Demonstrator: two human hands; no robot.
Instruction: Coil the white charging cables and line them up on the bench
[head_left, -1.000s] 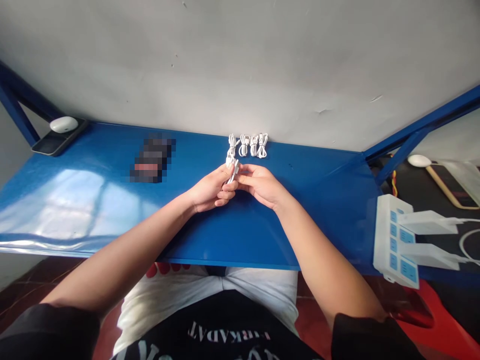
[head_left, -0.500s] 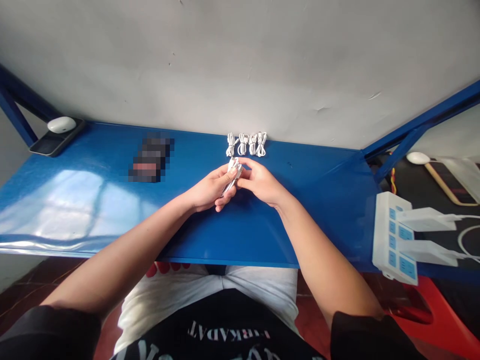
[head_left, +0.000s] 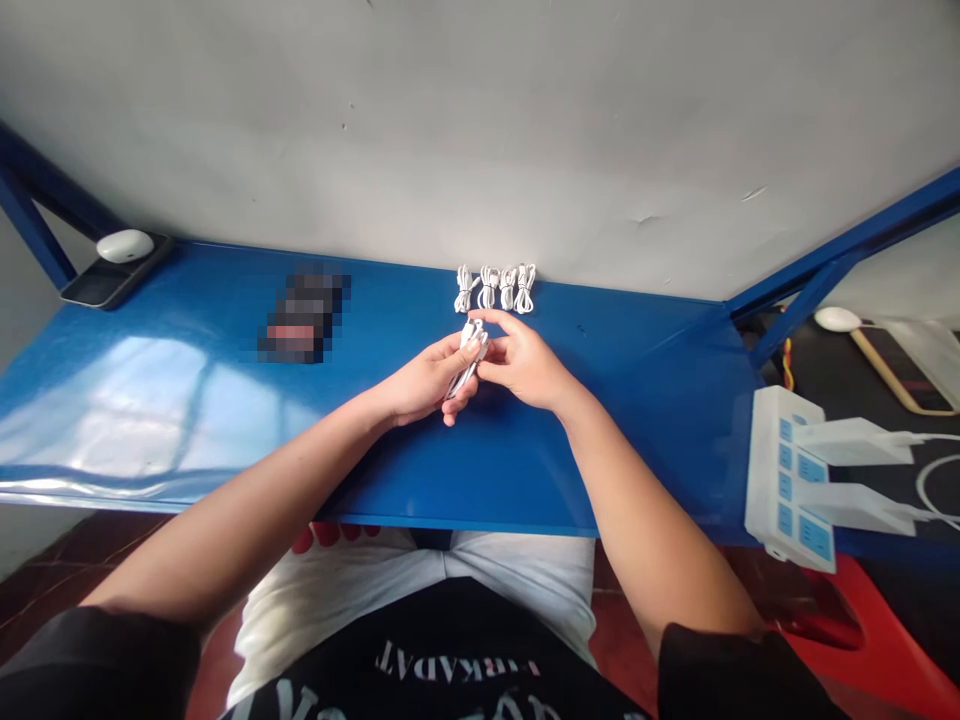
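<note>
A folded bundle of white cable (head_left: 466, 372) is held over the middle of the blue table. My left hand (head_left: 429, 385) grips it, thumb pressed on top and fingers curled beneath. From the other side, my right hand (head_left: 529, 362) closes on the bundle's right edge; its index finger reaches the upper end and its thumb lies lower down. Some of the right fingertips are hidden behind the cable. Just beyond my hands, several tied white cable bundles (head_left: 507, 290) lie in a row near the wall.
The blue table (head_left: 660, 400) runs up to a grey wall. A pixelated dark object (head_left: 304, 315) lies to the left, with a white mouse-like object (head_left: 125, 246) on a black device in the far left corner. On the right is a white power strip (head_left: 780, 475) with plugged-in chargers.
Both hands and the cable bundle have shifted very slightly to the right. The right index finger now stretches further over the bundle's upper end.
</note>
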